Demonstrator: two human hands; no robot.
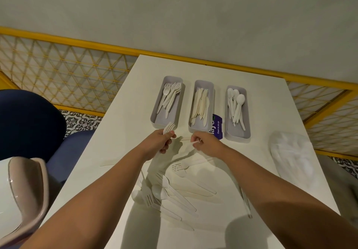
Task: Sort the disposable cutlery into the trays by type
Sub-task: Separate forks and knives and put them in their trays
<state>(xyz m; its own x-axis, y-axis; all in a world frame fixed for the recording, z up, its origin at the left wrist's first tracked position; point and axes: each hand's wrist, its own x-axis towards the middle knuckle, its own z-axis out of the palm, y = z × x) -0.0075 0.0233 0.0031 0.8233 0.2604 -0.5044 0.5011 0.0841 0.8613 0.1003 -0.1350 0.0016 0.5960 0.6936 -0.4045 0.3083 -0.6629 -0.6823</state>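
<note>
Roughly, the sorting looks past its halfway mark. The white surface carries three long grey trays side by side at its far end. The left tray holds forks, the middle tray holds knives and the right tray holds spoons, each bundle lying lengthwise. A purple card sits between the middle and right trays, and a crumpled plastic bag lies well apart at the right edge.

What is left is the loose pile on the near part of the surface, between the forearms. There, forks, spoons and knives overlap in no order. By my judgement, a good dozen pieces remain.

All the cutlery is thin and white to cream. It is so pale against the surface that the outlines are hard to pick out.

The left grip is curled round the handle of a fork, perhaps more than one. The tines point up, just at the near end of the left tray. The right grip pinches a thin white piece just before the middle tray. I cannot tell which type it is.
</note>
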